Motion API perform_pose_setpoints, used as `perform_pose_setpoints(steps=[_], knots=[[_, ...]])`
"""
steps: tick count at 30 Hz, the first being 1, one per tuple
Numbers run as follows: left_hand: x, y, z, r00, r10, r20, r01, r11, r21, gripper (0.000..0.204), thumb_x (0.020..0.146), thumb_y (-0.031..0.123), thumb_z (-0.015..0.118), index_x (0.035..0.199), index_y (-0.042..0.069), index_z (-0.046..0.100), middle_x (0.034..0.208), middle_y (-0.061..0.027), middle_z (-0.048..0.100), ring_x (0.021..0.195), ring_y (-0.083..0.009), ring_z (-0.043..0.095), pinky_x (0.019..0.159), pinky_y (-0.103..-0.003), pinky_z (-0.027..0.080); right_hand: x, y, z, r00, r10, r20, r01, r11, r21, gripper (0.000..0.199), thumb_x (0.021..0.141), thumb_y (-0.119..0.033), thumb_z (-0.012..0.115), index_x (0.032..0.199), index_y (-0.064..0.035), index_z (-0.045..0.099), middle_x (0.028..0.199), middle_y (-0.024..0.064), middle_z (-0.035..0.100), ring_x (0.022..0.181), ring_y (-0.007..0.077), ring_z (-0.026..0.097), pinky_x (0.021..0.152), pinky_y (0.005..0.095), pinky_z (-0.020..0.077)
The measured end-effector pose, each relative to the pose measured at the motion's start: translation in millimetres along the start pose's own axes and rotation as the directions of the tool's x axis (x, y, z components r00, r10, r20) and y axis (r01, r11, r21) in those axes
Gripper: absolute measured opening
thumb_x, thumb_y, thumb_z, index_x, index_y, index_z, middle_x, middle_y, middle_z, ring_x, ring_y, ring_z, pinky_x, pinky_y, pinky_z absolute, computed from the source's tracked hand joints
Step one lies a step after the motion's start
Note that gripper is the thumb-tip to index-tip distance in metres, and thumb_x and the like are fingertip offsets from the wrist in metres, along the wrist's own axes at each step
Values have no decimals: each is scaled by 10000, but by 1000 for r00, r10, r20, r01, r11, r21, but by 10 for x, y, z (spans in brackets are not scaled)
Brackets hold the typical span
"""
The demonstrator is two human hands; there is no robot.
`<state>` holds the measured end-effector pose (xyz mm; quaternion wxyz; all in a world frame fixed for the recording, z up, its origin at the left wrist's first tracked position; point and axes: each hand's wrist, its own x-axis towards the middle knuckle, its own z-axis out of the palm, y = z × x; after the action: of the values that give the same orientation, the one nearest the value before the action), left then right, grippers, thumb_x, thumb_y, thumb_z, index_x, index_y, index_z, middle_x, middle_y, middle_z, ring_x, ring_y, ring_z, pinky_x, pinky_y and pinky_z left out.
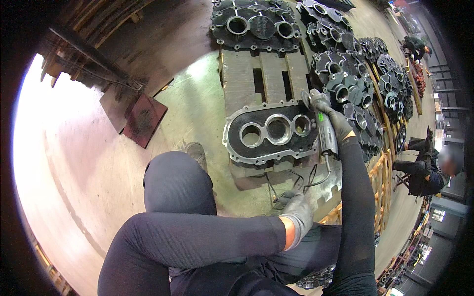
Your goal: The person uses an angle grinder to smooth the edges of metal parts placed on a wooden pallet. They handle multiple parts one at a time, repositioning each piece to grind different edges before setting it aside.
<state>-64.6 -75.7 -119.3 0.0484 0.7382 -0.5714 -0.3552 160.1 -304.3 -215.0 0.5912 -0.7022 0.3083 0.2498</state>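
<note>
My right hand [337, 122], in a dark grey glove, is closed around the body of an angle grinder [326, 135]. The grinder's disc end is beside the upper right end of a black metal housing cover [261, 153] with a bright machined rim and three round bores. From the grinder's lower end a black power cord [321, 182] curves down to my left hand [299, 214]. That gloved hand is low over my lap, its fingers curled at the cord; they partly hide the grip. The cover lies flat on a wooden pallet [239, 79].
Another black cover [256, 37] lies at the pallet's far end. Several black castings [340, 64] are stacked on the right beside a wooden pallet edge [382, 192]. A reddish plate [144, 121] lies on the floor at left. A seated person [429, 170] is at far right.
</note>
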Motion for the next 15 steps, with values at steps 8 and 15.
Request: perform_pose_setpoints(steps=[8,15], knots=[[-161,55,-41,995,-74,-73,82,990,111,313,1008,274,617,1190,145,835,1101,-121,817,997,-363,766,922,-642,513,-131,-250,420,998,30,54,-26,997,-70,483,918,-334,831,1199,29,678,927,133,748,691,254,759,651,385,650],[-361,-57,-145,994,-27,-103,32,999,41,426,905,344,772,1268,124,806,1146,-132,803,985,-372,765,840,-630,549,-90,-311,747,992,57,110,-29,970,-243,558,874,-443,844,1132,31,701,892,135,755,659,234,734,609,374,616]])
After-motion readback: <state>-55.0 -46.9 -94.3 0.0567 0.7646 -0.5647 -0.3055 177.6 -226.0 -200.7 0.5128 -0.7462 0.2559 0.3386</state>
